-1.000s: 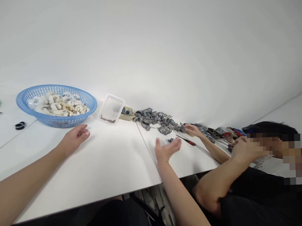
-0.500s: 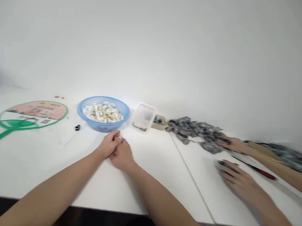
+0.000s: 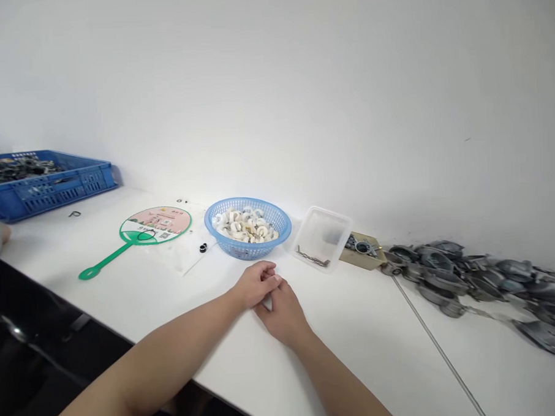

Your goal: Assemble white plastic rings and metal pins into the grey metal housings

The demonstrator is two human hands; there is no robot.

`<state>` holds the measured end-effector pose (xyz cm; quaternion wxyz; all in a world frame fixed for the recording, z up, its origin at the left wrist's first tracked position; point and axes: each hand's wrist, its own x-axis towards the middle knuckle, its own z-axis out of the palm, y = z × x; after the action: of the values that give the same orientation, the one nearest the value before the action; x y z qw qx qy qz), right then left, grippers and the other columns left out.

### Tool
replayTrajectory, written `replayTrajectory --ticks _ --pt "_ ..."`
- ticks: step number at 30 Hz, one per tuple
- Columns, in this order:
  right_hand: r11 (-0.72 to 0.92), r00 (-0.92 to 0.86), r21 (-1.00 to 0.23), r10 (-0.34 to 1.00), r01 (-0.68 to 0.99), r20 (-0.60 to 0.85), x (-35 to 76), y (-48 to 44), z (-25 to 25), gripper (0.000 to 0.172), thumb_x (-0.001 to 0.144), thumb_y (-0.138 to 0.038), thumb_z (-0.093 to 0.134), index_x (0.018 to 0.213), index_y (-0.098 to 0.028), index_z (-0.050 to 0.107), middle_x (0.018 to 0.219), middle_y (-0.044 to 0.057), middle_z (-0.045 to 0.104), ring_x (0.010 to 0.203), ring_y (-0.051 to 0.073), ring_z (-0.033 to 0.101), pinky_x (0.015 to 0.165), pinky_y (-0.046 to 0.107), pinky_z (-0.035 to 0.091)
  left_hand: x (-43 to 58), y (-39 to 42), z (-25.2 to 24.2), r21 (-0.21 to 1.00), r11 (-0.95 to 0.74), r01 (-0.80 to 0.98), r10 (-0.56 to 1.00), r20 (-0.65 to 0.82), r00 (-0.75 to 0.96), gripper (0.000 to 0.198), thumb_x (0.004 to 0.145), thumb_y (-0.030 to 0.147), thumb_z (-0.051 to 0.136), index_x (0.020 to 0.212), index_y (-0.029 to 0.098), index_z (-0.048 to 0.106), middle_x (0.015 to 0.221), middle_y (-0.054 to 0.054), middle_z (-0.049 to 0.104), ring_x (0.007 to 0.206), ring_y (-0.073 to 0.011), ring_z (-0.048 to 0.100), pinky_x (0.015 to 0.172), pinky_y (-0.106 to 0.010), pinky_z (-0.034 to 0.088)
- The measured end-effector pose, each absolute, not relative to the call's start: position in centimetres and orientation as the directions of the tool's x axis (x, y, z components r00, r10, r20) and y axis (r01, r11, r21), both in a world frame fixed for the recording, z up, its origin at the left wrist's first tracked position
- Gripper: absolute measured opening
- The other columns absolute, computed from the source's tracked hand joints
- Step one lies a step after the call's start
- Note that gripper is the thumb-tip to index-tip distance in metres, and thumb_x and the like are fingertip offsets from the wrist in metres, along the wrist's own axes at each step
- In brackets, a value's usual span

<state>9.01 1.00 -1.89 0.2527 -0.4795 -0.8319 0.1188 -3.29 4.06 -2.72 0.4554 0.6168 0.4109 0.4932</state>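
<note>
My left hand (image 3: 257,285) and my right hand (image 3: 286,312) rest together on the white table, fingers closed and touching each other. No object shows in either hand, though some fingers are hidden where the hands overlap. Just beyond them stands a light blue plastic basket (image 3: 246,251) filled with white ring-shaped parts (image 3: 247,224). To its right, a clear plastic container (image 3: 322,230) sits tilted, with a few thin metal pieces (image 3: 313,257) inside. Small black ring-like parts (image 3: 202,248) lie left of the basket.
A round hand fan (image 3: 167,220) with a green handle lies to the left. Farther left is a blue crate (image 3: 51,196) of dark parts, near another person's hand (image 3: 5,233). On the right are a cardboard box (image 3: 362,260) of metal parts and a heap of grey metal parts (image 3: 446,280).
My view has turned left, bringing in the blue crate. The co-worker's hands and the red-handled tool on the right have left the view. My hands stay together.
</note>
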Motion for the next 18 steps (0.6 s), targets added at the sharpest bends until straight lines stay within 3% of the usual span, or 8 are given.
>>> replayTrajectory --ticks 18 --pt "0.48 -0.425 -0.442 0.877 0.758 0.224 9.9 -0.5 -1.2 0.062 0.072 -0.027 0.06 0.131 -0.023 0.043 0.129 0.009 0.046 0.115 0.025 0.044 0.099 0.04 0.034 -3.1 3.3 -3.1 0.97 -0.24 0.033 0.946 0.226 0.232 0.045 0.075 0.039 0.061 0.11 0.012 0.054 0.101 -0.01 0.059 0.092 -0.021 0.057 0.087 -0.036 0.045"
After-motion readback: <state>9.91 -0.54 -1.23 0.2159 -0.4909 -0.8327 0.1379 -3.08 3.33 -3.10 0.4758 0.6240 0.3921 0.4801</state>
